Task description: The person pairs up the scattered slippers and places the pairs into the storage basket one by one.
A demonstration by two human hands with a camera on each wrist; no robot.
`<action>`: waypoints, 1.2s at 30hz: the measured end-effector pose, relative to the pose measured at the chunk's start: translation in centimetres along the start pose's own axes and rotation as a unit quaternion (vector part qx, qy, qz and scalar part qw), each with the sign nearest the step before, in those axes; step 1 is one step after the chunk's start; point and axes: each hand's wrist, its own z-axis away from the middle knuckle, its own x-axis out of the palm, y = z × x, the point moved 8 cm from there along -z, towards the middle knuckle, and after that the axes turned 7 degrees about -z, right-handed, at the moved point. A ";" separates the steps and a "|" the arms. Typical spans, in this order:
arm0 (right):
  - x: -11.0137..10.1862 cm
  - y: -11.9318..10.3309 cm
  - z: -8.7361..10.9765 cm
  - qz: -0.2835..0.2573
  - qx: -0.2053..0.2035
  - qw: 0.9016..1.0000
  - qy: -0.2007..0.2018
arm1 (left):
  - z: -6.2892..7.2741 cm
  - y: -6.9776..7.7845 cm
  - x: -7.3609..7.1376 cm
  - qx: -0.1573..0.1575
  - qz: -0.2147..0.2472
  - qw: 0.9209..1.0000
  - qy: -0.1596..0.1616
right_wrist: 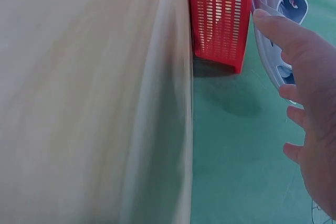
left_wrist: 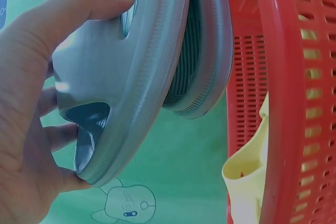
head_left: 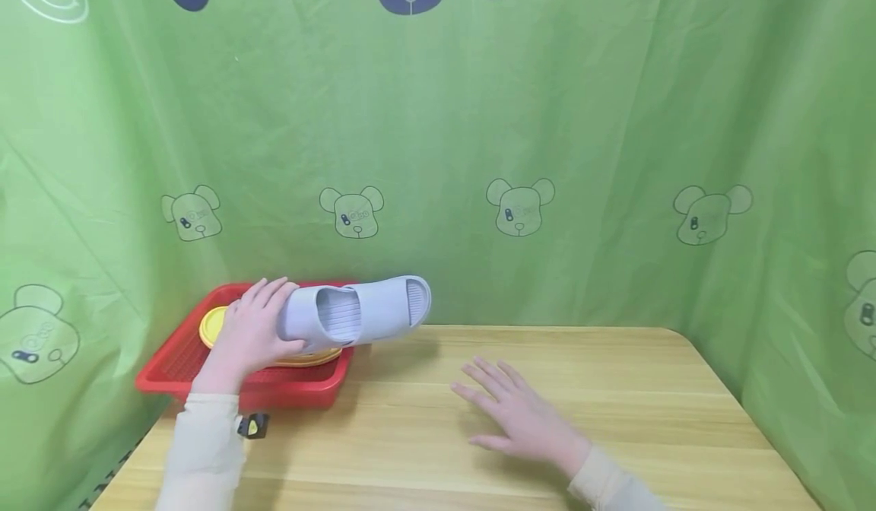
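Observation:
My left hand grips the left end of a pale blue-grey slipper, holding it level over the right side of a red basket. In the left wrist view the thumb lies at an opening in the slipper's upper, the fingers round its far edge. A second grey slipper with a ribbed footbed lies right against the first. Yellow slippers sit in the basket, partly hidden by its wall. Over the table, right of the basket, my right hand is spread with nothing in it.
The basket stands at the left of a light wooden table. Behind and on both sides hangs a green curtain with printed bear heads. A small black device is at the left sleeve.

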 end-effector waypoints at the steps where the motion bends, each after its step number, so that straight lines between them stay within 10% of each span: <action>1: 0.1 -0.1 -0.1 -0.001 -0.002 1.000 -0.001 | 0.0 -0.1 -0.1 0.000 -0.002 1.000 0.002; 36: 3.0 -4.5 -6.4 -0.041 -0.041 0.996 -0.066 | 1.2 -4.1 -2.4 -0.012 -0.030 0.999 0.000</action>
